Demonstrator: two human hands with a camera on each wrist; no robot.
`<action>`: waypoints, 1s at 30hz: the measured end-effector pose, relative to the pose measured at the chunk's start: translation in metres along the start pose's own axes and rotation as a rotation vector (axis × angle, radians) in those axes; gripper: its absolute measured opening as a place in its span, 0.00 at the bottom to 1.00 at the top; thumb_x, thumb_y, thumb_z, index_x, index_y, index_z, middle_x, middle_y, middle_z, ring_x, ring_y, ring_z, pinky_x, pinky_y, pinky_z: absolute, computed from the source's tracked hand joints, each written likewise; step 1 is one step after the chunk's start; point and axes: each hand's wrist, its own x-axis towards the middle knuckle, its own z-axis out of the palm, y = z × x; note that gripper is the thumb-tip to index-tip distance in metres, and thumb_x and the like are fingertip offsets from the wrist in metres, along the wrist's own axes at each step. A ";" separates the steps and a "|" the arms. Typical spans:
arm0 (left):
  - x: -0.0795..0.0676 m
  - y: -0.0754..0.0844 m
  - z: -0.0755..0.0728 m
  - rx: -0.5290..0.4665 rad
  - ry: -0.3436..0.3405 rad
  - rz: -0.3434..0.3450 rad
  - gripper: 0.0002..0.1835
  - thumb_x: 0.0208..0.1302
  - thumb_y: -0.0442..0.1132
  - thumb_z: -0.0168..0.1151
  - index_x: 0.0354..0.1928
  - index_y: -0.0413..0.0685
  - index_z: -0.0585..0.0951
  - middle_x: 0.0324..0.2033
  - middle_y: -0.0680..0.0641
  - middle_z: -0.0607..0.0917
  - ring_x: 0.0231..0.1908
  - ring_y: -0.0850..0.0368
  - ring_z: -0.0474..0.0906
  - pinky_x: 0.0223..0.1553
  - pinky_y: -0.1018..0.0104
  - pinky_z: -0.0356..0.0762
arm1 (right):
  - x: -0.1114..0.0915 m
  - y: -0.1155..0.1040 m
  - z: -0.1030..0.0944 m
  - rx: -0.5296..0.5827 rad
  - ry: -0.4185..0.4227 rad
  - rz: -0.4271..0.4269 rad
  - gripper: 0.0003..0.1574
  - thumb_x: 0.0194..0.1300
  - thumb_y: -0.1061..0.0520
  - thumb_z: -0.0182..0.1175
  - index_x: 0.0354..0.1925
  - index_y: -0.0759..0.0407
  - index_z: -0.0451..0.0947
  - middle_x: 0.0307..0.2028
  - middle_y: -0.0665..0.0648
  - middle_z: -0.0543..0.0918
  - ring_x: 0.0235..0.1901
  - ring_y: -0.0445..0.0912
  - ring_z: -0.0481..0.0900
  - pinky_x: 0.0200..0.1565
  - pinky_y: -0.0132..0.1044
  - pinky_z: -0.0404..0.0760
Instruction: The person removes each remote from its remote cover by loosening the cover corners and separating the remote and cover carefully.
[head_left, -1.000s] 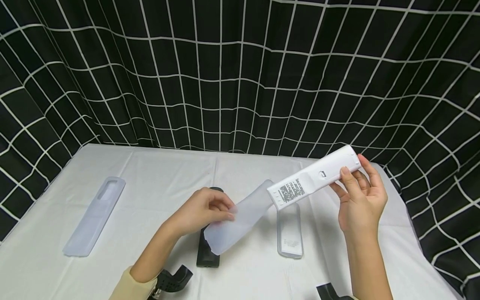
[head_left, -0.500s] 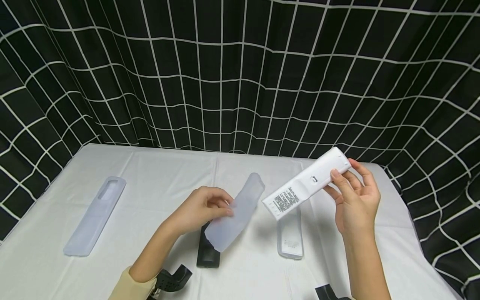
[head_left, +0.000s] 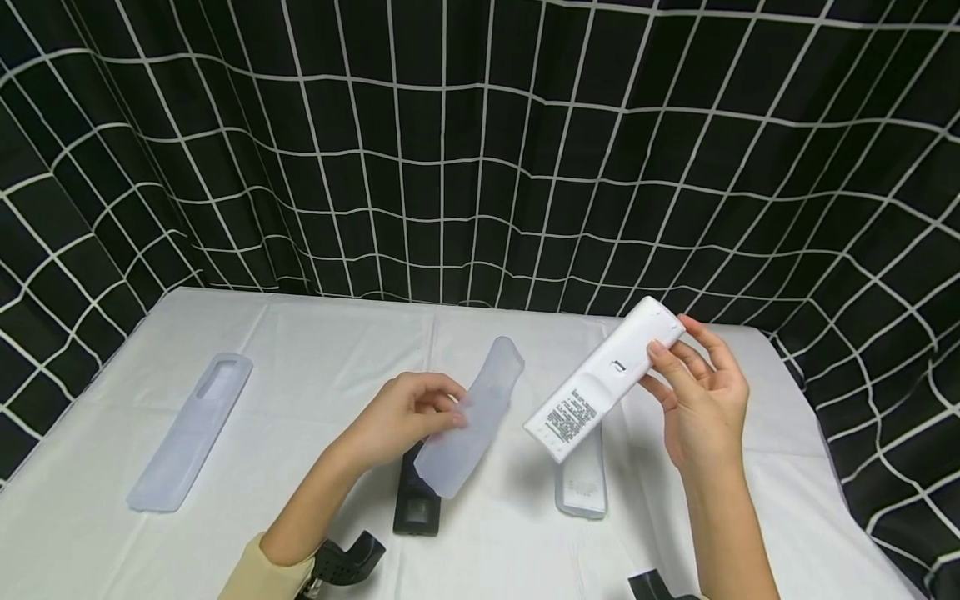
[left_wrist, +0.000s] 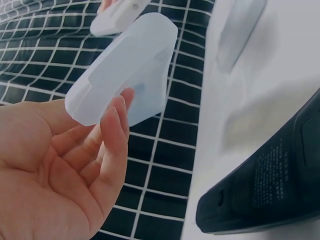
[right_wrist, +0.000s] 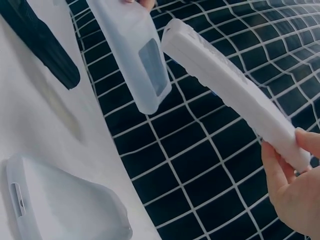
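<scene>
My left hand [head_left: 408,417] pinches a translucent silicone remote cover [head_left: 474,425] near its lower part, raised over the table. A cut-out window shows in this cover in the right wrist view. My right hand [head_left: 705,387] grips a white remote control [head_left: 600,383] by its far end, thumb on the back, which carries printed text and faces up. A gap separates the remote's lower end from the cover. Below the left hand lies a black remote [head_left: 417,500], partly hidden by the cover. Under the white remote lies another one in a clear cover [head_left: 582,483].
A second translucent cover [head_left: 191,433] with a window at its top lies at the left. All of it rests on a white cloth-covered table [head_left: 315,350]. Behind and at both sides hangs a black curtain [head_left: 465,183] with a white grid.
The white remote has come out of the cover's end and swung left and steeper in my right hand. The freed cover has tilted more upright in my left hand.
</scene>
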 end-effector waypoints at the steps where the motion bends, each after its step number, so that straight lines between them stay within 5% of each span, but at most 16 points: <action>1: 0.000 0.000 0.000 -0.003 0.003 -0.003 0.12 0.67 0.30 0.69 0.50 0.31 0.84 0.34 0.43 0.89 0.28 0.62 0.77 0.32 0.70 0.79 | 0.000 0.000 0.000 -0.009 -0.001 0.006 0.25 0.65 0.77 0.66 0.58 0.62 0.79 0.42 0.58 0.88 0.31 0.46 0.87 0.35 0.38 0.91; 20: -0.004 -0.007 -0.007 0.010 0.012 -0.011 0.20 0.70 0.25 0.62 0.63 0.28 0.79 0.49 0.33 0.88 0.31 0.62 0.79 0.35 0.71 0.81 | -0.001 0.012 0.003 -0.150 -0.105 0.128 0.28 0.70 0.73 0.63 0.63 0.58 0.73 0.38 0.50 0.88 0.30 0.42 0.87 0.37 0.33 0.89; 30: -0.012 -0.013 -0.017 -0.107 0.006 -0.054 0.25 0.71 0.25 0.60 0.68 0.28 0.75 0.51 0.34 0.86 0.39 0.56 0.85 0.42 0.68 0.85 | -0.001 0.023 0.007 -0.273 -0.163 0.181 0.27 0.70 0.72 0.64 0.63 0.56 0.73 0.39 0.47 0.87 0.32 0.41 0.86 0.39 0.34 0.90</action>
